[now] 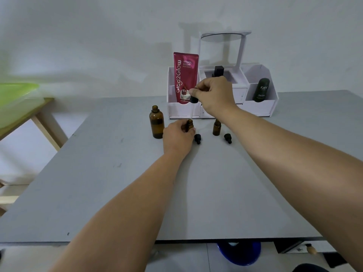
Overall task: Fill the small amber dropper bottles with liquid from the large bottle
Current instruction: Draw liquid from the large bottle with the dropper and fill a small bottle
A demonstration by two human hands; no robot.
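The small amber bottle [189, 125] stands on the worktop [117, 183] just right of the large bottle [156, 122], and my left hand [177, 136] wraps it low, so only the neck shows above my fingers [176, 127]. It is glass, light and narrow-based. I judge it would tip at a nudge, so a grip round the body is the right hold, leaving the mouth free. My right hand [214, 95] hangs above it and pinches the dropper [194, 99] by its black rubber bulb, thumb and fingertips [196, 90] closed on the top. The thin glass pipette hangs down with its tip at the bottle's mouth; I cannot tell whether it is inside the neck or just at the rim. The bulb is soft and gives under pressure. The pipette looks brittle, so I should take it only by the bulb and collar, never the tube, and keep it off the glass rim. I cannot see any liquid in the tube. A second small bottle [216, 127] stands uncapped to the right, well apart from my hands, and two black dropper caps [197, 138] lie on the worktop in front of the bottles.
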